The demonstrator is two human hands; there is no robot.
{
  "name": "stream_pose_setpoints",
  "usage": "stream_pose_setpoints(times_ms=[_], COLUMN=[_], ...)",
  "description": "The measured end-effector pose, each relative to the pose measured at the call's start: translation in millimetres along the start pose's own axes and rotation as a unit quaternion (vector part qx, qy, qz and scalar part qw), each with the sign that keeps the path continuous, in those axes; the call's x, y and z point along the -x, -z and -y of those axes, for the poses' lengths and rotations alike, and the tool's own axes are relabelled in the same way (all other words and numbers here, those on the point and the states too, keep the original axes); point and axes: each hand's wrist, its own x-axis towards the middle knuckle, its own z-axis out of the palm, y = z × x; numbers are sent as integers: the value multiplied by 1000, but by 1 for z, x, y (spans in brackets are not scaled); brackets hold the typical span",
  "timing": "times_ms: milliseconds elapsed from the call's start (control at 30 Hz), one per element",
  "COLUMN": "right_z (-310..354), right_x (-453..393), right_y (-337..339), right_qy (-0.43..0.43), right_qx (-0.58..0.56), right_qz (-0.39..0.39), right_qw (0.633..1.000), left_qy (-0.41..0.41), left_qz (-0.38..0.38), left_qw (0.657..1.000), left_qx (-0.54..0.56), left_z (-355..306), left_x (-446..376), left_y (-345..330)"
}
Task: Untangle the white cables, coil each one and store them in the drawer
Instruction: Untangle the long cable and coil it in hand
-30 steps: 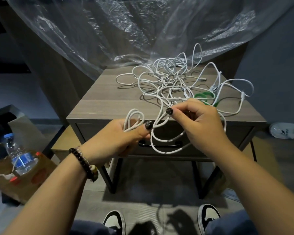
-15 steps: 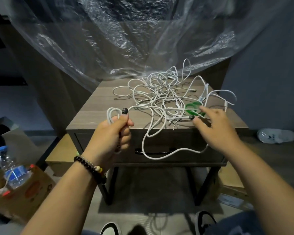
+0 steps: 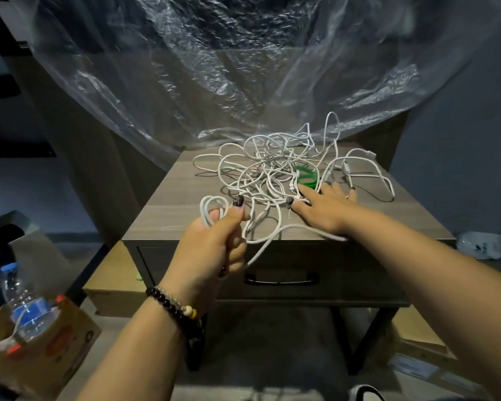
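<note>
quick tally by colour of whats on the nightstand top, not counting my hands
white: 1 tangled cable pile (separate cables cannot be counted), with 1 small coil held in the left hand
green: 1 ring-shaped item by the right hand
total: 3

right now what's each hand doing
Left hand: closed, holding a small coil of white cable.
Right hand: open, fingers flat on the cable tangle.

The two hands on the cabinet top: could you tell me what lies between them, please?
In the head view, loose white cable loops trail across the wood between the left hand, gripping a small coil, and the flat right hand.
</note>
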Motion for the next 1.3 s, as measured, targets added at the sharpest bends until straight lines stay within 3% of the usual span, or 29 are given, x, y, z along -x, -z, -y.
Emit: stream_pose_setpoints(times_ms=[367,567,733,800,900,967,1000,1100,1200,1300], right_z=[9,6,22,32,49,56,59,63,63,58], right_x=[-85,-64,3,34,75,90,93,95,88,74], right_y=[12,26,39,38,26,12,6,-10,-22,-33], right_qy=[-29,58,61,159,318,337,335,307,275,201], right_qx=[1,-231,-126,-171,-379,-483,-494,-443,-350,-333], right_qz=[-15,-95,-155,-183,-114,-86,-98,-160,-215,-198], right_qw=[999,967,978,955,862,804,796,827,869,900], left_qy=[15,-46,-94,-84,-77,-83,-84,-71,-63,-41], left_qz=[-4,19,91,125,154,173,184,224,310,361], left_qw=[1000,998,991,989,984,978,974,959,928,904], left_qx=[15,-27,-10,8,39,80,105,159,197,224], left_z=[-7,-15,-21,-23,-24,-26,-28,-33,-36,-37], left_x=[-13,-14,-2,5,13,16,17,20,21,21], left_y=[12,10,6,3,1,3,5,14,23,26])
